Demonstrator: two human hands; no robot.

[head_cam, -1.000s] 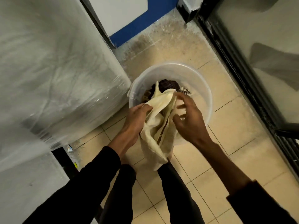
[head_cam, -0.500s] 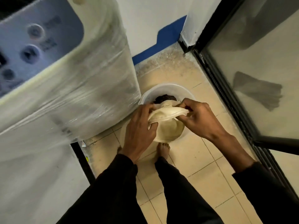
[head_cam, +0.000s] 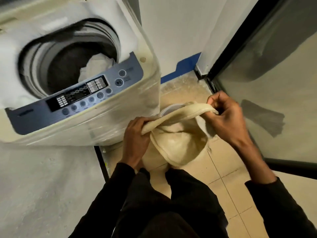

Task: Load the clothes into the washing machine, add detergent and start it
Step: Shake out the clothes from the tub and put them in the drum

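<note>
A cream garment [head_cam: 178, 140] hangs stretched between both hands above the tiled floor [head_cam: 228, 169], just to the right of the washing machine [head_cam: 103, 121]. The left hand [head_cam: 135, 140] grips one bunched end, its fingers curled round the cloth close to the machine's lower right corner. The right hand [head_cam: 224, 117] pinches the other end higher up, fingers curled tight on the rolled edge. The garment's loose body sags between them over a white plastic bucket [head_cam: 169, 109], of which only a part of the rim shows. The machine's top is open, and pale clothes [head_cam: 96, 66] lie in the drum [head_cam: 68, 54] behind the blue-grey control panel [head_cam: 77, 100]. A glass door [head_cam: 274, 83] in a black frame stands along the floor's right edge. Black sleeves and trousers fill the bottom of the view.
</note>
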